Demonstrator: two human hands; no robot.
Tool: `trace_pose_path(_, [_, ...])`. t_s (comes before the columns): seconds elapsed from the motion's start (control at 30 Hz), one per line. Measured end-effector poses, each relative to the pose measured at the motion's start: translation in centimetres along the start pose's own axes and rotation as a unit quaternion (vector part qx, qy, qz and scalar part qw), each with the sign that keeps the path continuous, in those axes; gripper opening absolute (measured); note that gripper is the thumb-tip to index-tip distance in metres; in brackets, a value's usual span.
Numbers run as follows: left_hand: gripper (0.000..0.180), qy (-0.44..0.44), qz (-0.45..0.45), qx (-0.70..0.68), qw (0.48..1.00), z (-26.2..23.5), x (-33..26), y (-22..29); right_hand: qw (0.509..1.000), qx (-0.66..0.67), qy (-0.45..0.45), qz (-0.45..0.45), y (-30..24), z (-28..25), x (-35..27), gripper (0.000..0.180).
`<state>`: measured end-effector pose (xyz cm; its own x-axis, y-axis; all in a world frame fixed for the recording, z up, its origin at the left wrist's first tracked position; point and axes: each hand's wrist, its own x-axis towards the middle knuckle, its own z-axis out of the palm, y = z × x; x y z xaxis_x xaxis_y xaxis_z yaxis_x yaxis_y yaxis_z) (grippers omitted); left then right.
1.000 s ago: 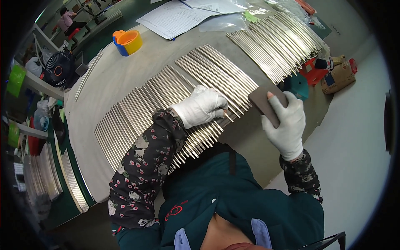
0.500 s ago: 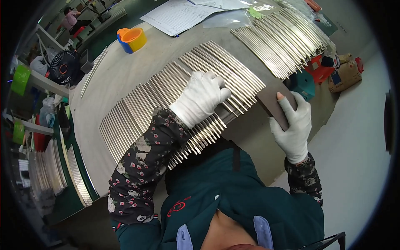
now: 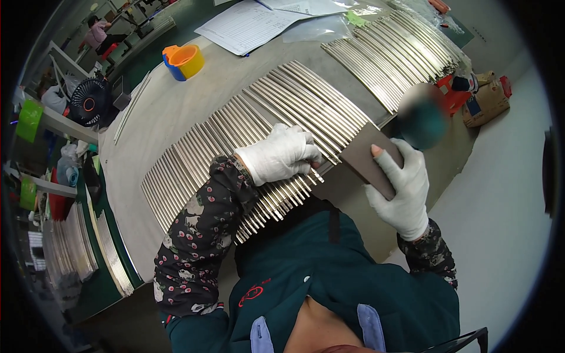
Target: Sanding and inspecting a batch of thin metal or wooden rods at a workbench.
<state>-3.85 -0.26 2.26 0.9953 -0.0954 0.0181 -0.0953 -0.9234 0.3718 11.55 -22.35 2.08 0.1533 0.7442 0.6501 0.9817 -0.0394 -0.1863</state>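
Observation:
Thin silvery metal rods (image 3: 206, 138) lie side by side in a wide fanned row along the table. My left hand (image 3: 279, 154), in a white glove, rests on the row with its fingers curled down near the close ends of the rods. What its fingertips hold, if anything, is hidden. At the right end of the row, my right hand (image 3: 406, 191), gloved with one fingertip bare, grips a flat grey-brown rectangular block (image 3: 364, 154). The block's far edge meets the ends of the rods nearest it.
A second batch of rods (image 3: 391, 56) lies at the far right. Farther back are a yellow-and-blue tape ring (image 3: 183, 62) and paper sheets (image 3: 244, 26). To the left stand a black fan (image 3: 89, 101) and more stacked rods (image 3: 112, 253). A seated person (image 3: 100, 35) is in the distance.
My right hand has brought the block left, up to the rod ends. My left hand has come down toward the rods' near ends.

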Motion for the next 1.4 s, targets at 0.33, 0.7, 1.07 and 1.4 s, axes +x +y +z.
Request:
trace_pose_path(0.33, [0.017, 0.105, -0.002, -0.067, 0.992, 1.2, -0.1, -0.4, 0.999, -0.006, -0.001, -0.041, -1.8, 0.4, 0.7, 0.059])
trace_pose_path(0.7, [0.019, 0.086, 0.000, -0.051, 0.995, 1.1, -0.1, -0.3, 0.987, 0.059, -0.104, -0.108, -2.8, 1.0, 0.2, 0.058])
trace_pose_path(1.07, [0.018, 0.113, 0.014, -0.030, 0.993, 1.4, 0.2, -0.6, 0.991, -0.137, 0.001, 0.003, 0.0, 0.4, 1.3, 0.059])
trace_pose_path(1.4, [0.017, 0.094, 0.011, -0.019, 0.995, 1.6, 0.2, -0.6, 0.993, -0.115, 0.029, 0.022, 0.7, -0.4, 0.8, 0.058])
